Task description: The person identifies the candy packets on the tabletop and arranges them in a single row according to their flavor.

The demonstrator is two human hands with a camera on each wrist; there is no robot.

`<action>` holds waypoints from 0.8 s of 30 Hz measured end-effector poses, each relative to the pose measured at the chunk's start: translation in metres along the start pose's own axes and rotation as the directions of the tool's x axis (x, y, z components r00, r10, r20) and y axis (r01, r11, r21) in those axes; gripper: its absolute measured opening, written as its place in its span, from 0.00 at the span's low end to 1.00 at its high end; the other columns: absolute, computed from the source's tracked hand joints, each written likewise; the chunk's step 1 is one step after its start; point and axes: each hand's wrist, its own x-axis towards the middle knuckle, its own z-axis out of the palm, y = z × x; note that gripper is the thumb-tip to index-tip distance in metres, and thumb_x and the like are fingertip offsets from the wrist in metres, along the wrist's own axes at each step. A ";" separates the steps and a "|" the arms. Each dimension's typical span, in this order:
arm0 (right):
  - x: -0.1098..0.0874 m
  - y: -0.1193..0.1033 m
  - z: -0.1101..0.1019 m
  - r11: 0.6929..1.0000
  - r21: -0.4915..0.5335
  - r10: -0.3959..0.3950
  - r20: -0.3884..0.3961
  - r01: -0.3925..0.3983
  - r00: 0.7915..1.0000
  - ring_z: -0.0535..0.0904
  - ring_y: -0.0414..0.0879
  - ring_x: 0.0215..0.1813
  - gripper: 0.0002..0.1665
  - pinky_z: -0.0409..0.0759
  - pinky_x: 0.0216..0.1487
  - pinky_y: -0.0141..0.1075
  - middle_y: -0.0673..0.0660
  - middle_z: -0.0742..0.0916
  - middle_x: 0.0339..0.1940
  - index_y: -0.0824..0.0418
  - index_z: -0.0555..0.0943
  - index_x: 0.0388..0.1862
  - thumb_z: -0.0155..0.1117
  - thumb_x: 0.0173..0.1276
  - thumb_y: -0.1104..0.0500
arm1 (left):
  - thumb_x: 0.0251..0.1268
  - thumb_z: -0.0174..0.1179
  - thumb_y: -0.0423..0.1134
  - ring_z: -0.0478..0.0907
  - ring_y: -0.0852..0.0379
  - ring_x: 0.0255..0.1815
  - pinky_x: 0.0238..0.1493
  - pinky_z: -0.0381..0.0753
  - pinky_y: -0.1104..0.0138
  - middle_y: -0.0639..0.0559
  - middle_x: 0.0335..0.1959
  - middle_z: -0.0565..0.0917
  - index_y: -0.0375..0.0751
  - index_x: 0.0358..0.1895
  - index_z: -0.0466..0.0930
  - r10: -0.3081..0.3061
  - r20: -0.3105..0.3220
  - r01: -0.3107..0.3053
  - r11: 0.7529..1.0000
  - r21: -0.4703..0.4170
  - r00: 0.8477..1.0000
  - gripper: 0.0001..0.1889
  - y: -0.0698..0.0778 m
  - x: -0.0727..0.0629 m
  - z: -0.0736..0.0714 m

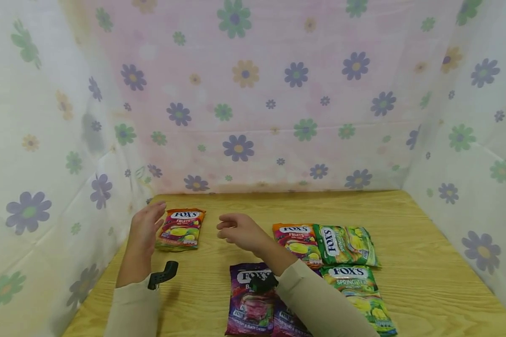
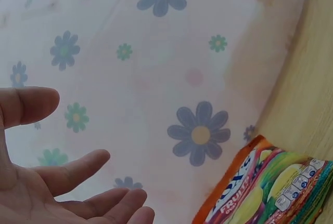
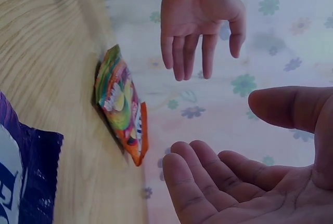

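Note:
My left hand [image 1: 145, 227] is raised at the left, fingers extended and holding nothing, beside an orange-and-red Fox's fruits candy bag [image 1: 183, 229]. Under that bag a greenish edge peeks out at its bottom. Opposite, my right hand [image 1: 242, 234] hovers with relaxed fingers and an empty palm, between that bag and the bags on the right. The right wrist view has both palms facing each other, the left hand [image 3: 200, 26] beyond the right hand [image 3: 250, 187], with the fruits bag [image 3: 124, 107] lying off to the side.
Right of centre lie another fruits bag [image 1: 297, 243], a green spring tea bag [image 1: 347, 244] turned sideways and a second spring tea bag [image 1: 362, 297]. Nearer, two purple berry bags [image 1: 249, 299] lie partly under my right forearm. Flowered cloth [image 1: 274, 117] walls the wooden table [image 1: 421, 262].

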 end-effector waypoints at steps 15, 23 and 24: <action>-0.035 -0.009 -0.040 0.992 -0.090 -0.090 0.028 0.092 0.996 0.82 0.50 0.64 0.30 0.82 0.65 0.49 0.54 0.83 0.65 0.53 0.70 0.77 0.61 0.79 0.53 | 0.82 0.51 0.48 0.62 0.48 0.78 0.83 0.58 0.52 0.52 0.71 0.67 0.34 0.77 0.62 0.063 0.083 -0.067 0.997 0.044 0.995 0.30 0.014 -0.009 0.015; -0.052 -0.011 -0.055 0.990 -0.096 -0.100 0.005 0.100 0.995 0.81 0.55 0.66 0.30 0.82 0.65 0.47 0.56 0.83 0.66 0.53 0.70 0.78 0.60 0.80 0.55 | 0.83 0.49 0.46 0.61 0.50 0.77 0.81 0.61 0.51 0.48 0.74 0.64 0.34 0.79 0.59 0.065 0.164 -0.079 0.994 0.079 0.984 0.30 0.020 -0.018 0.029; -0.054 -0.011 -0.056 0.991 -0.097 -0.097 -0.003 0.097 0.995 0.81 0.54 0.66 0.30 0.82 0.65 0.48 0.56 0.83 0.66 0.53 0.70 0.77 0.61 0.80 0.54 | 0.83 0.49 0.46 0.60 0.49 0.77 0.81 0.60 0.51 0.47 0.75 0.63 0.33 0.78 0.59 0.070 0.170 -0.084 0.994 0.074 0.983 0.30 0.020 -0.019 0.031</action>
